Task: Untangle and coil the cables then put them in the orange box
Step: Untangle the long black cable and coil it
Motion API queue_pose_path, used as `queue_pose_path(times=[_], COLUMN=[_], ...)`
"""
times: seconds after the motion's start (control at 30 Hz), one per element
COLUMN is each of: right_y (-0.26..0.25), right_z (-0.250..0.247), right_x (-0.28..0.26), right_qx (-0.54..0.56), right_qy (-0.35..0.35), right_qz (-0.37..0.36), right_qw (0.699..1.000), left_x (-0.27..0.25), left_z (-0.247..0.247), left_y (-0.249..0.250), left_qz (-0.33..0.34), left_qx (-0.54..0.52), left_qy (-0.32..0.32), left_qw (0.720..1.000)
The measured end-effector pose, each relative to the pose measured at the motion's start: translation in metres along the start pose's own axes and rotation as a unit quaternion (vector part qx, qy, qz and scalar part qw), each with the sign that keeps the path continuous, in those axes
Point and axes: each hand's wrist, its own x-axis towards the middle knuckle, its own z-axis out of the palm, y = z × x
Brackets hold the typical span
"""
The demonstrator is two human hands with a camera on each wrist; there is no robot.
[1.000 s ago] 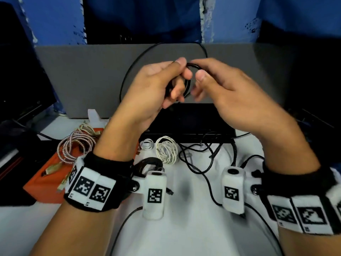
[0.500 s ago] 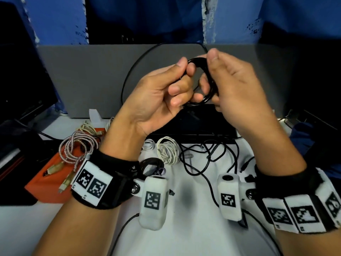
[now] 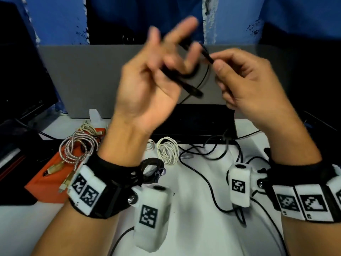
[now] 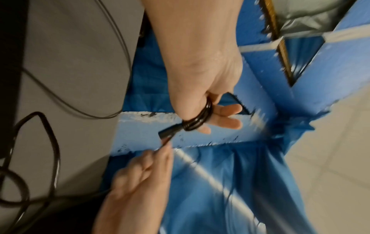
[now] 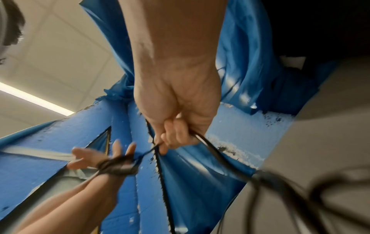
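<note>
My left hand (image 3: 166,58) is raised above the table, blurred, with its fingers straight and spread. A black cable coil (image 3: 177,76) is wound round those fingers, plain in the left wrist view (image 4: 198,120). A black plug (image 4: 167,133) sticks out of the coil. My right hand (image 3: 217,61) pinches the same cable just beside the coil, between thumb and fingertips (image 5: 160,144). From there the loose black cable (image 5: 216,156) runs down toward the table. The orange box (image 3: 46,182) sits at the left under a braided cable (image 3: 77,150).
White coiled cables (image 3: 168,150) and a tangle of black cables (image 3: 212,150) lie on the white table behind my wrists. A small black coil (image 3: 153,163) sits by my left wrist. A black device (image 3: 193,122) and a grey panel (image 3: 83,80) stand behind.
My left hand has spread its fingers and risen, with the coil now round them. My right hand has slid from the coil's rim to the right and pinches the cable end.
</note>
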Motion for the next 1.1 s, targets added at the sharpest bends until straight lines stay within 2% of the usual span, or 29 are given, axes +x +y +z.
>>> queue_pose_path(times=[0.03,0.1,0.13,0.17,0.23,0.27,0.3,0.33,0.37,0.4,0.43,0.47,0.5,0.57,0.63,0.7,0.8,0.9,1.0,1.1], right_y=[0.004,0.008,0.009,0.009,0.004,0.0,-0.005,-0.011,-0.018,-0.024,-0.029,-0.032,-0.033,-0.03,-0.024,-0.02,-0.013,-0.011,-0.024,-0.029], right_z=[-0.007,-0.019,-0.023,-0.026,-0.027,-0.026,-0.025,-0.025,-0.025,-0.026,-0.028,-0.033,-0.039,-0.052,-0.063,-0.067,-0.07,-0.07,-0.047,-0.022], right_x=[-0.001,-0.003,-0.005,-0.007,-0.009,-0.011,-0.013,-0.015,-0.017,-0.019,-0.02,-0.02,-0.019,-0.017,-0.016,-0.013,-0.012,-0.016,-0.018,-0.017], right_qx=[-0.008,-0.036,-0.052,-0.072,-0.108,-0.111,-0.105,-0.099,-0.094,-0.089,-0.087,-0.094,-0.108,-0.114,-0.114,-0.113,-0.13,-0.235,-0.265,-0.268], right_qy=[-0.032,-0.104,-0.14,-0.17,-0.223,-0.246,-0.267,-0.28,-0.279,-0.26,-0.221,-0.165,-0.104,0.002,0.068,0.09,0.023,-0.095,-0.175,-0.238], right_qz=[0.031,0.09,0.114,0.132,0.155,0.159,0.155,0.14,0.114,0.084,0.052,0.02,-0.008,-0.034,-0.032,-0.018,0.027,0.103,0.111,0.106], right_qw=[0.999,0.99,0.982,0.974,0.956,0.95,0.945,0.945,0.949,0.958,0.97,0.982,0.989,0.993,0.991,0.989,0.991,0.962,0.942,0.928], left_x=[0.006,0.009,0.009,0.01,0.012,0.012,0.011,0.01,0.01,0.009,0.008,0.009,0.008,0.004,-0.002,-0.006,-0.006,-0.003,0.0,0.001], left_z=[-0.002,-0.012,-0.019,-0.026,-0.036,-0.037,-0.035,-0.034,-0.034,-0.036,-0.04,-0.043,-0.045,-0.043,-0.035,-0.024,-0.015,-0.012,-0.009,-0.004], left_y=[0.007,0.025,0.033,0.039,0.044,0.044,0.041,0.036,0.03,0.025,0.021,0.019,0.019,0.022,0.026,0.027,0.022,0.013,0.003,-0.004], left_qz=[0.043,0.131,0.168,0.202,0.245,0.251,0.25,0.234,0.197,0.145,0.084,0.02,-0.043,-0.138,-0.162,-0.16,-0.13,-0.131,-0.139,-0.111], left_qx=[-0.054,-0.178,-0.207,-0.193,-0.073,0.027,0.154,0.306,0.463,0.597,0.686,0.724,0.723,0.673,0.617,0.566,0.525,0.52,0.528,0.508], left_qy=[0.024,0.051,0.063,0.082,0.099,0.103,0.118,0.135,0.145,0.137,0.117,0.095,0.073,0.021,-0.033,-0.068,-0.052,-0.019,-0.01,0.01], left_qw=[0.997,0.974,0.962,0.957,0.962,0.962,0.949,0.913,0.852,0.777,0.713,0.683,0.686,0.726,0.77,0.806,0.84,0.844,0.838,0.854])
